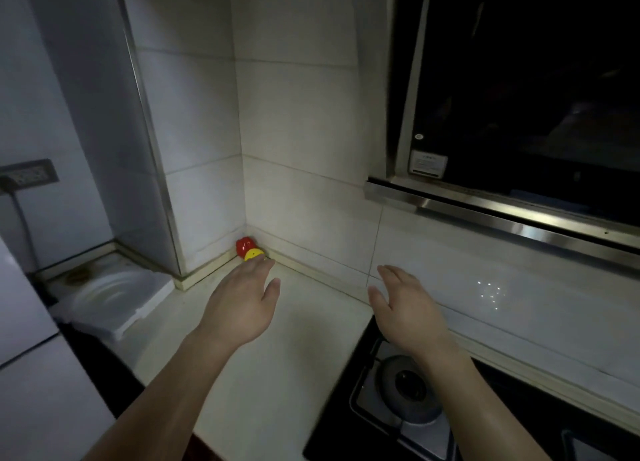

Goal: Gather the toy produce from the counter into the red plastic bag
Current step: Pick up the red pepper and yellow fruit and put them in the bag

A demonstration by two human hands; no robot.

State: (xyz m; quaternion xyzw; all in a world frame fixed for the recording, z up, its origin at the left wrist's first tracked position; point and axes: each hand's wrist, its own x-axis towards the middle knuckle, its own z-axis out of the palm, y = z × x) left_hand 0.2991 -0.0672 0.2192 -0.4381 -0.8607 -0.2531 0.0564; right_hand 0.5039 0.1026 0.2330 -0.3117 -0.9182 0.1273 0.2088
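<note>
A red toy vegetable (244,245) with a yellow round face (254,254) sits in the far corner of the pale counter (277,356), against the tiled wall. My left hand (242,303) is stretched toward it, fingers straight, its fingertips just in front of the toy and holding nothing. My right hand (405,308) hovers open over the counter near the back wall, to the right of the toy and apart from it. No red plastic bag is in view.
A gas hob (398,395) with a burner lies under my right forearm. A dark range hood (519,121) juts out above it. A white tray-like object (110,301) sits to the left, with a wall socket (29,175) beyond.
</note>
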